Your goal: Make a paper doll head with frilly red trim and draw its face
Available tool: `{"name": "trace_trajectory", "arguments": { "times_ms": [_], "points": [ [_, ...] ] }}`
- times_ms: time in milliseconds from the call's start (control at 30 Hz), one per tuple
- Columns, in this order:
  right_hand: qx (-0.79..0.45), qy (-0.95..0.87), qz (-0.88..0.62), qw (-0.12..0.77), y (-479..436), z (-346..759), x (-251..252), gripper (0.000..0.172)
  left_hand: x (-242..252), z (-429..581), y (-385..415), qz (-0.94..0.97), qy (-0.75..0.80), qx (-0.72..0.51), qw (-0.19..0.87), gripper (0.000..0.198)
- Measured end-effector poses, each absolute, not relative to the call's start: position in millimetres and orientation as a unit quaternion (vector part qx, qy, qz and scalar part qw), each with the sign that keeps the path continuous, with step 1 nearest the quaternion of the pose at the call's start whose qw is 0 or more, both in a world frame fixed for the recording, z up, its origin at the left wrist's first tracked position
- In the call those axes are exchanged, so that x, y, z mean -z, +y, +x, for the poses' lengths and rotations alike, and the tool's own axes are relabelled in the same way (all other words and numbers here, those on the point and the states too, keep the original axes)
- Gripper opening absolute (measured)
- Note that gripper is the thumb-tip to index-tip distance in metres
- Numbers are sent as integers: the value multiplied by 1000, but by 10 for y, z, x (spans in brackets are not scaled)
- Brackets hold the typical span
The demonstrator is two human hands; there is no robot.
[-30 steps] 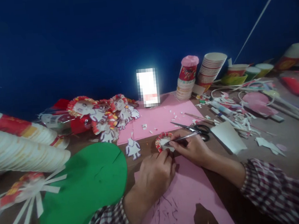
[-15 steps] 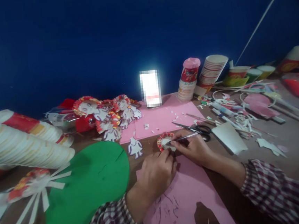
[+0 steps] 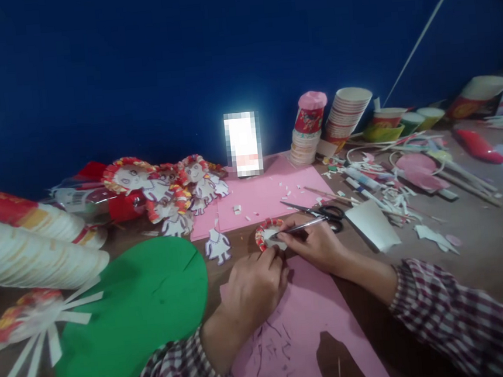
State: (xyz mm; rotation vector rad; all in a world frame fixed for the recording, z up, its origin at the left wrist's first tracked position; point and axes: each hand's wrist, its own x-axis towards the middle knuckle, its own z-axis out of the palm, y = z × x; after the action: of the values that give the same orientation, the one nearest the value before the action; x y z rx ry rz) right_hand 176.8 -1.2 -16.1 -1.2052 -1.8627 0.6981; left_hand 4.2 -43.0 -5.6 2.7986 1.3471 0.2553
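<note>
My right hand (image 3: 318, 244) grips a dark pen (image 3: 301, 226), its tip over the pale centre of a small paper piece with a red and yellow curled rim (image 3: 263, 234). Curled at the near edge of that piece, my left hand (image 3: 255, 285) presses on it; its fingertips are partly hidden. Under and beside my left wrist lies a pink sheet (image 3: 307, 318) with dark marks. A white dress-shaped cutout (image 3: 218, 247) rests to the left of the rimmed piece. Black scissors (image 3: 333, 212) lie just beyond my right hand.
Paper cup stacks (image 3: 32, 249) lean at the left, near a green sheet (image 3: 156, 302). Finished-looking paper dolls (image 3: 195, 178) stand at the back left. A bright blurred rectangle (image 3: 243, 144) and upright cups (image 3: 346, 115) are behind; paper scraps (image 3: 393, 194) and sticks litter the right.
The whole view has shifted, so the objects appear further left. The pen's tip has moved slightly over the rimmed piece, while my left hand keeps its place beside it.
</note>
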Motion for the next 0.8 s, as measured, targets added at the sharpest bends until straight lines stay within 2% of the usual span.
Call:
{"name": "trace_trajectory", "arguments": {
  "times_ms": [800],
  "points": [
    [-296, -733, -464, 400, -5, 1768, 178, 10, 68, 38, -428, 899, 430, -82, 11, 25]
  ]
}}
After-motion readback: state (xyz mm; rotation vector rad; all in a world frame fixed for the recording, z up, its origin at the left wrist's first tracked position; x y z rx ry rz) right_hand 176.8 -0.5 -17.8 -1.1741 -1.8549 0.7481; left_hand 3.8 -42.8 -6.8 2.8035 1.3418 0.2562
